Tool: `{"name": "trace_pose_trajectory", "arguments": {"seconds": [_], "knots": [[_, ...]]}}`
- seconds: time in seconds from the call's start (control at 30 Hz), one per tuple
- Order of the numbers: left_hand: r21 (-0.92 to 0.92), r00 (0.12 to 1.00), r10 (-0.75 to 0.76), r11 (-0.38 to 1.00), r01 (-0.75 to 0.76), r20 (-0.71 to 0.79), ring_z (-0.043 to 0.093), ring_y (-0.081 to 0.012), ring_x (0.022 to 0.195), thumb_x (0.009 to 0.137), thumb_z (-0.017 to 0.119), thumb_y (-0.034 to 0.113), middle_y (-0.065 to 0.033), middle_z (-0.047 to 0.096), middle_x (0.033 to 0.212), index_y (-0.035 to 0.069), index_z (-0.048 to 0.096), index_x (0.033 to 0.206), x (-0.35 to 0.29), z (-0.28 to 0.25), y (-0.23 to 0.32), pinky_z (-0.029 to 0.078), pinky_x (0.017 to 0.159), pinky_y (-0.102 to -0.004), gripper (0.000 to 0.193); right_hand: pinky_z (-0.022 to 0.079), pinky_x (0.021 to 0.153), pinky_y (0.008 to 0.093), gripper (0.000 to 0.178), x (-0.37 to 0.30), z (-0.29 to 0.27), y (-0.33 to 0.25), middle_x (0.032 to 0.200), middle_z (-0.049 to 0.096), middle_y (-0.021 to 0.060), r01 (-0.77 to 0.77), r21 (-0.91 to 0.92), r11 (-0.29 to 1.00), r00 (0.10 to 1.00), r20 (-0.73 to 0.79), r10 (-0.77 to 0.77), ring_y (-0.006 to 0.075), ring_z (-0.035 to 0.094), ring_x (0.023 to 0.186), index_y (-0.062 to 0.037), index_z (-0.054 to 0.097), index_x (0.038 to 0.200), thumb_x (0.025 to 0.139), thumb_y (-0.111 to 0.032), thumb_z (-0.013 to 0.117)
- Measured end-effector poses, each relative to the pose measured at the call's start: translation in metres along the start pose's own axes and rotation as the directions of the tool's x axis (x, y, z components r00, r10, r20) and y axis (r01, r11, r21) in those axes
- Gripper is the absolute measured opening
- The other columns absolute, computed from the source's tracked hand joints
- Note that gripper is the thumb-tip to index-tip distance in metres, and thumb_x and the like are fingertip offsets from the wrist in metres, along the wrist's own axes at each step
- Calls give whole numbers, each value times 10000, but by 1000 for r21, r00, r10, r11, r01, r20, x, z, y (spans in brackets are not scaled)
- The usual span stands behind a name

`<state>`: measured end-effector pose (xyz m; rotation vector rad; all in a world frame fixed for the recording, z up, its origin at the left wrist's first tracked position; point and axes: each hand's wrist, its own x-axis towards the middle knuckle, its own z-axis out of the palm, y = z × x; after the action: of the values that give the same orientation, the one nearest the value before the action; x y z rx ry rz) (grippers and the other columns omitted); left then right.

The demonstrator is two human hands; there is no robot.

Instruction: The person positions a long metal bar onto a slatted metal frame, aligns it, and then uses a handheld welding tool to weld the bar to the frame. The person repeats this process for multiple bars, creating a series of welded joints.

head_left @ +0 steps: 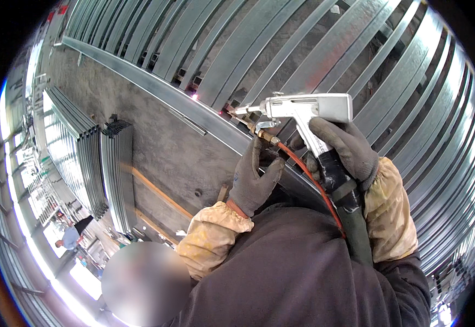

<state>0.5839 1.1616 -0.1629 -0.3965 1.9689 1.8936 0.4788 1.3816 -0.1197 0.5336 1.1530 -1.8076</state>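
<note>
My gloved right hand (352,150) wraps round the handle of a silver welding gun (308,106), whose thin tip points left toward a long steel beam (166,101). A brass fitting (268,136) with a small silver clamp lies below the barrel, its narrow nozzle running toward the gun's tip. From it a red hose (325,196) curves down past my right wrist. My gloved left hand (254,174) is just below the fitting, thumb and fingers apart with a gap between them; its upper fingertip meets or nearly meets the brass. Pink and red light spots show near the beam.
Slatted galvanized steel bars (281,49) spread beyond the beam and to the right. Stacks of metal profiles (79,147) stand on the grey floor at left, beside orange strips (161,191). A thin metal strip (188,121) lies along the beam. Another person (71,235) is far left.
</note>
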Motion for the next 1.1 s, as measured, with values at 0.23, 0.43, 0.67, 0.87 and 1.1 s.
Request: {"name": "trace_pose_trajectory", "arguments": {"seconds": [0.23,0.43,0.67,0.87,1.1], "knots": [[37,999,-20,999,19,26,614,-112,943,945,662,67,-63,635,1119,-31,472,1428,0,-1,-1,522,799,-272,528,567,486,269,492,-17,4,-1,816,686,108,18,67,998,999,-46,-14,160,672,558,61,601,1224,947,-321,740],[566,855,497,666,-486,149,691,-198,936,905,699,51,-111,709,1104,-1,594,1350,28,-9,-41,558,844,-324,460,573,488,285,425,-85,-11,-14,881,692,125,245,127,961,949,-234,-211,170,681,579,42,601,1193,975,-306,711],[513,743,534,540,-667,404,689,-275,1039,909,694,50,-166,701,1180,11,631,1295,40,-19,-53,546,925,-387,393,497,422,246,501,-272,-41,49,919,700,147,666,-31,745,362,-860,-360,129,618,544,41,613,1194,1048,-434,551],[413,820,389,723,-554,419,641,-166,946,926,665,23,-109,678,1186,-6,613,1327,32,-10,-48,531,806,-295,405,476,393,220,540,-466,-6,197,665,654,50,755,-365,544,-352,-927,-133,108,590,468,31,650,1155,1043,-487,542],[251,495,445,502,-828,746,648,-231,1072,911,692,13,-149,648,1204,-15,585,1362,-33,111,-54,540,922,-345,464,430,455,233,582,-687,110,415,693,563,-1,521,-555,649,-787,-607,113,103,517,528,60,569,1301,1045,-462,542]]}}
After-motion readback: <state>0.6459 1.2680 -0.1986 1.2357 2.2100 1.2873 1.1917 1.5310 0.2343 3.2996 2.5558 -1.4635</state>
